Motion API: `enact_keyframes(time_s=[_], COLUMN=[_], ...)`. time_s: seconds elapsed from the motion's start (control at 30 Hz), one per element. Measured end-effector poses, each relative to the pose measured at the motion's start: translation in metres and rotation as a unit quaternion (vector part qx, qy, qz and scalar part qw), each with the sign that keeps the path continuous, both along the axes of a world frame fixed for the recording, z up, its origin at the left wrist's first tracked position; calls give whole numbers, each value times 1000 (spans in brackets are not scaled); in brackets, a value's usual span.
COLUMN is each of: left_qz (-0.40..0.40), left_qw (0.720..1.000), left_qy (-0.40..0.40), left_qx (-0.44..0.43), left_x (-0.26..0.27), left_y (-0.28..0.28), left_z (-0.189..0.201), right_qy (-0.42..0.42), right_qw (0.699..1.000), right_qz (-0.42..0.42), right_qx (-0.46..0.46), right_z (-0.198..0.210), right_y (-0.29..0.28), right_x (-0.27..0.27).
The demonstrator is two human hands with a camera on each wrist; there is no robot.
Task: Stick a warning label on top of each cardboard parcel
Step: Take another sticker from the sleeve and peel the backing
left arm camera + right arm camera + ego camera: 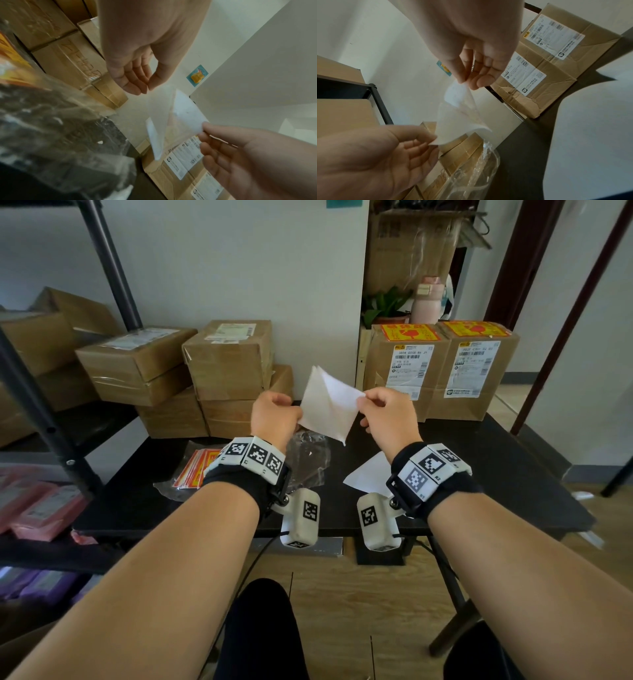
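I had the warning label (325, 402) in the air above the middle of the table (479, 460), my left hand (275, 417) pinching one corner and my right hand (388, 414) pinching the opposite one, the two layers parting between them. To peel cleanly, I judged I should draw the backing away slowly and keep my fingers off the adhesive. Two parcels (442, 371) at the table's far right edge already carried labels on top; the stacked parcels (229, 361) at the far left edge showed none.
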State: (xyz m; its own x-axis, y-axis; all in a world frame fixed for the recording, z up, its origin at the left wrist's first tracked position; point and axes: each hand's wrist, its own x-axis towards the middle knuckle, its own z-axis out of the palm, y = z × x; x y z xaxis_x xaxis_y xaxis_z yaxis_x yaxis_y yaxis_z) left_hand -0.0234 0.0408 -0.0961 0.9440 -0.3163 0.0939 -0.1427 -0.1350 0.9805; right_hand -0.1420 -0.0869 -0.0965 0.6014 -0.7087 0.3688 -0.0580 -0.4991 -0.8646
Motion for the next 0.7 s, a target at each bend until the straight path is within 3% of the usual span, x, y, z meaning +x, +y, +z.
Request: enact_keyframes(time_s=[0.17,0.27,0.5,0.57,0.7], left_qz=[81,70,58,58,71], left_qw=[994,981,915,914,947], left_qy=[-30,-43,-51,-74,-132], left_qx=[73,174,397,395,285], left_x=[16,23,23,22,18], left_y=[17,28,43,43,33], left_z=[-15,-23,-24,-24,-16], right_qy=[-29,-38,-58,-49,-37], right_qw=[999,997,994,996,998], right_qz=[-41,-58,-80,-74,-52], right_qx=[14,25,46,30,-10], right_z=[0,-2,-2,-2,-3], right_y=[5,8,9,11,16], right_x=[6,9,9,10,9])
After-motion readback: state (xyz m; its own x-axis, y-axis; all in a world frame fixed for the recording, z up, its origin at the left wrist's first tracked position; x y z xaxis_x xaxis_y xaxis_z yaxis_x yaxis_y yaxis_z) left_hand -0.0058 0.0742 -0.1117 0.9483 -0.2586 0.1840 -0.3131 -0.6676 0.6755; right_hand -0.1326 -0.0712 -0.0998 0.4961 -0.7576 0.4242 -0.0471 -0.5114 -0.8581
